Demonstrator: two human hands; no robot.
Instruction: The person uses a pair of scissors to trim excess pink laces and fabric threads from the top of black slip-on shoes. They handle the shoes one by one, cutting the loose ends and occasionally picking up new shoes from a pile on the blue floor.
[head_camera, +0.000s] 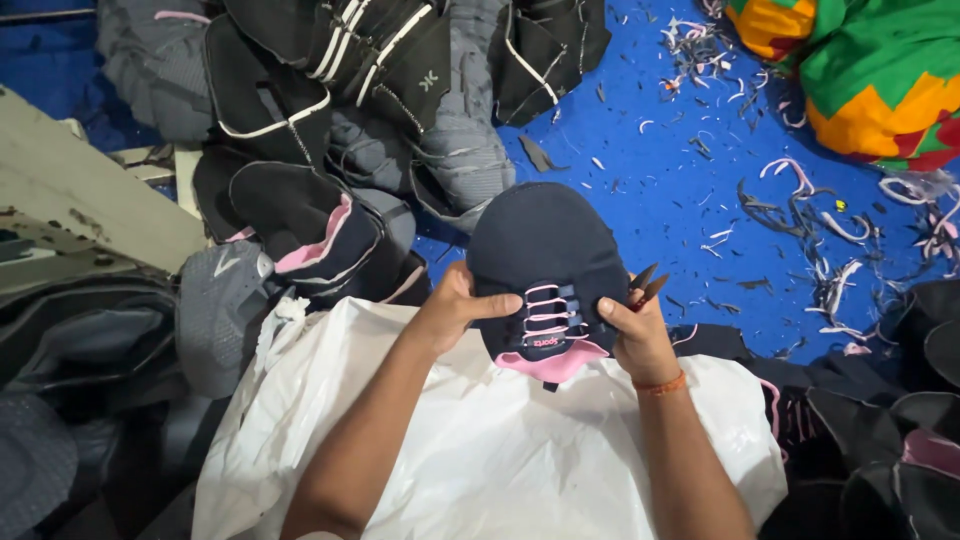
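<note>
Shoe parts at left: a pile of black and grey pieces (330, 120), too many and overlapping to count.
Left hand (455, 305): one; fingers curled, thumb pressing the left edge of the shoe top.
Shoe top (545, 250): one, dark with pink laces, held above a white sheet (480, 440) on the lap.
Right hand (632, 330): pinches the right edge; also holds scissors (648, 285).
Floor (650, 170): blue, with scattered trimmings.
</note>
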